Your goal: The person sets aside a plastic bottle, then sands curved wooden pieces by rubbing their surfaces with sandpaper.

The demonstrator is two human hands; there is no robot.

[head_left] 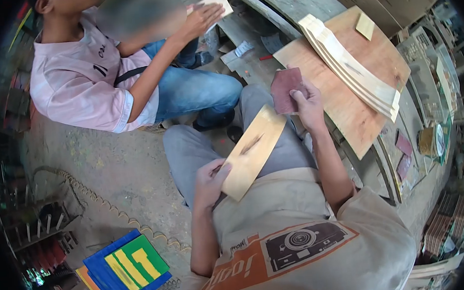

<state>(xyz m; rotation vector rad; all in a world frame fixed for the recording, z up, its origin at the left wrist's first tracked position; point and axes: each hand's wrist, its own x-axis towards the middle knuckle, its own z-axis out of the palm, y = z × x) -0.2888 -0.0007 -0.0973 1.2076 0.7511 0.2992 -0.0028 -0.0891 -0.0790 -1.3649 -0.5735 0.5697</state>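
My left hand grips the lower left end of a thin wooden board, fingers closed on its edge. The board is pale, with a dark knot mark near its middle, and lies tilted above my lap. In my right hand is a sheet of reddish-brown sandpaper, pinched under the thumb and held up just past the board's upper end. The sandpaper appears apart from the board's face. Right of that hand, a stack of curved wooden strips rests on a plywood sheet.
A seated co-worker at upper left handles a pale wood piece. A small wood block lies on the plywood. Sandpaper scraps and a tin can sit at right. Painted boards and a coiled hose are at lower left.
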